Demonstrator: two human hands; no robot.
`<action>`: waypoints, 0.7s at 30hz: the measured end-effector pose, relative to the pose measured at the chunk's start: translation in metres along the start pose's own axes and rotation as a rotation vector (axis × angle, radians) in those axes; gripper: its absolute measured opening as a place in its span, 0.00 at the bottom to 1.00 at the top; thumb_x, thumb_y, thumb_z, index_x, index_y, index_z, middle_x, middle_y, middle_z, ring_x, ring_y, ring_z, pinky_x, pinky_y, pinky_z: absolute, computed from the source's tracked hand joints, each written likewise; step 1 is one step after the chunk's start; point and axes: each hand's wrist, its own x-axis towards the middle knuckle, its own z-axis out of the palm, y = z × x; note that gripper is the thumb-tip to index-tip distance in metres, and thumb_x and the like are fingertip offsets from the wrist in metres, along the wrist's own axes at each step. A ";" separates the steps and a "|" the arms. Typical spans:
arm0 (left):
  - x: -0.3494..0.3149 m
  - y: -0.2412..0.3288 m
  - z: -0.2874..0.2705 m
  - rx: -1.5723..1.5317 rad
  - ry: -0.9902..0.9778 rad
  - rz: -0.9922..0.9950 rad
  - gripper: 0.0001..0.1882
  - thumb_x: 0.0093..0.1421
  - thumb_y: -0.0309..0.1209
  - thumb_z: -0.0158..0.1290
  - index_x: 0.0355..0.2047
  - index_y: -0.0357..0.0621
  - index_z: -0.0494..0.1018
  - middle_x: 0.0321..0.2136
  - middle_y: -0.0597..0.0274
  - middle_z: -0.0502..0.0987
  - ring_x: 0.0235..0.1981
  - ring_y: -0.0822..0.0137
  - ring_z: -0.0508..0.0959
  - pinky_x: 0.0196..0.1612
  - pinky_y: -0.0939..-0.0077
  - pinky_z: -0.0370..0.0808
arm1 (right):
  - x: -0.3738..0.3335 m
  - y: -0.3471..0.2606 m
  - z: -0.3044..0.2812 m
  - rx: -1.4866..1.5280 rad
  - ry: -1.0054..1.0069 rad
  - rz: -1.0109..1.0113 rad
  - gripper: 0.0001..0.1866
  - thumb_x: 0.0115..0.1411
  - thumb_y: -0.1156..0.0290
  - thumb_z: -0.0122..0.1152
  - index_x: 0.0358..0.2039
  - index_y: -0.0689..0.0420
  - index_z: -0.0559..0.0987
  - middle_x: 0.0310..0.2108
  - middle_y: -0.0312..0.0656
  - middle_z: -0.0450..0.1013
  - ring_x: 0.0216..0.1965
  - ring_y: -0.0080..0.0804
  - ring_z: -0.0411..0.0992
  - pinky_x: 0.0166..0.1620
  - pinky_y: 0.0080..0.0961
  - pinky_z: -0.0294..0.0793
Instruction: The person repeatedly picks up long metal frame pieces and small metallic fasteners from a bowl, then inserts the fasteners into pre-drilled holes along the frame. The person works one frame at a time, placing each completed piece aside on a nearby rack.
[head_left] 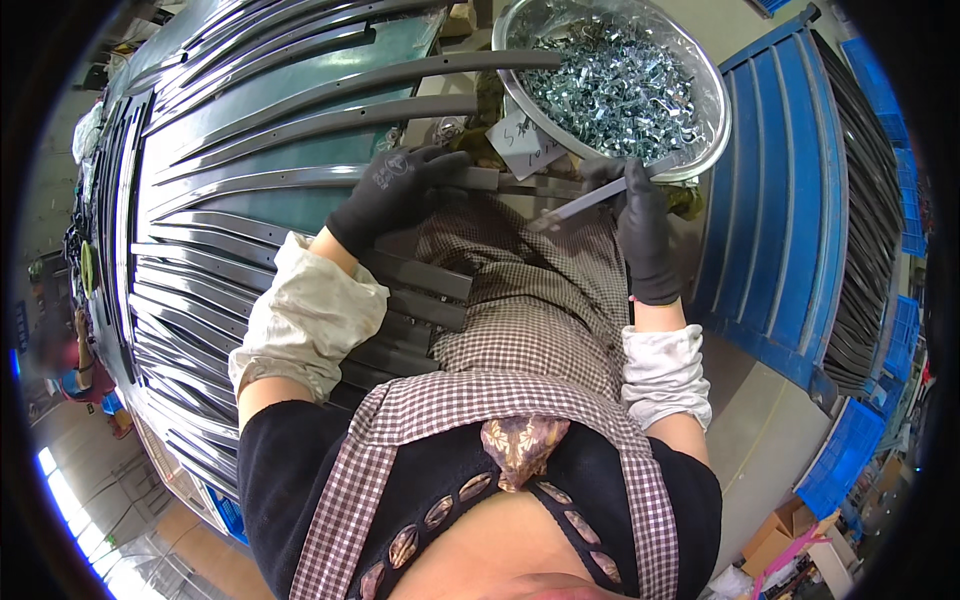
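Note:
My left hand (395,190), in a black glove, closes around a long dark grey strip (275,182) near its right end. The strip's tip (483,178) sticks out past my fingers. In my right hand (642,225), also gloved in black, is a narrow flat grey bar (585,204), pinched between thumb and fingers. It slants down to the left over my checked apron (530,330), with small pale pieces at its lower end that I cannot make out. Beyond it stands a round metal bowl (716,90) holding many small shiny metal clips (610,90).
Many more dark strips (190,300) lie across a table with a green top (300,80) on the left. A handwritten paper tag (525,150) rests against the bowl. At the right stands a blue metal rack (770,200) holding dark strips. A person (85,375) is at the far left.

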 end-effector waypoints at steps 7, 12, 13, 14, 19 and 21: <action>-0.007 0.063 -0.010 -0.284 -0.122 0.043 0.16 0.55 0.36 0.63 0.42 0.43 0.78 0.35 0.49 0.79 0.32 0.49 0.80 0.36 0.62 0.76 | -0.033 -0.084 0.057 0.558 -0.009 0.193 0.33 0.72 0.44 0.39 0.42 0.66 0.78 0.34 0.44 0.78 0.30 0.29 0.78 0.36 0.24 0.78; -0.017 0.063 -0.010 -0.206 -0.237 0.000 0.10 0.55 0.31 0.59 0.37 0.45 0.78 0.27 0.51 0.78 0.29 0.49 0.79 0.33 0.61 0.75 | -0.048 -0.079 0.047 0.508 -0.296 0.586 0.32 0.72 0.45 0.40 0.42 0.65 0.78 0.35 0.44 0.79 0.32 0.29 0.78 0.38 0.27 0.78; -0.019 0.060 -0.006 -0.217 -0.231 -0.027 0.10 0.55 0.30 0.59 0.37 0.45 0.79 0.26 0.52 0.78 0.29 0.49 0.79 0.33 0.61 0.75 | -0.051 -0.081 0.043 0.304 -0.496 0.537 0.25 0.70 0.50 0.49 0.43 0.63 0.79 0.34 0.45 0.79 0.34 0.30 0.78 0.38 0.27 0.77; -0.022 0.056 -0.001 -0.228 -0.225 -0.054 0.09 0.55 0.29 0.58 0.37 0.45 0.79 0.26 0.53 0.78 0.29 0.49 0.79 0.33 0.61 0.75 | -0.058 -0.085 0.042 0.129 -0.437 0.330 0.22 0.69 0.53 0.52 0.43 0.62 0.79 0.34 0.45 0.78 0.34 0.31 0.78 0.38 0.27 0.77; -0.017 0.066 -0.005 -0.403 -0.241 -0.032 0.08 0.55 0.29 0.58 0.36 0.45 0.79 0.27 0.53 0.78 0.29 0.50 0.79 0.34 0.63 0.75 | -0.039 -0.124 0.062 -0.742 -0.235 -0.473 0.14 0.57 0.70 0.63 0.45 0.59 0.79 0.37 0.45 0.77 0.34 0.44 0.78 0.36 0.35 0.77; -0.017 0.062 -0.004 -0.413 -0.318 -0.089 0.09 0.55 0.31 0.59 0.36 0.45 0.80 0.29 0.54 0.79 0.31 0.52 0.80 0.36 0.64 0.76 | -0.039 -0.109 0.059 -0.838 -0.304 -0.401 0.14 0.59 0.70 0.61 0.45 0.58 0.79 0.39 0.45 0.78 0.36 0.46 0.77 0.37 0.37 0.77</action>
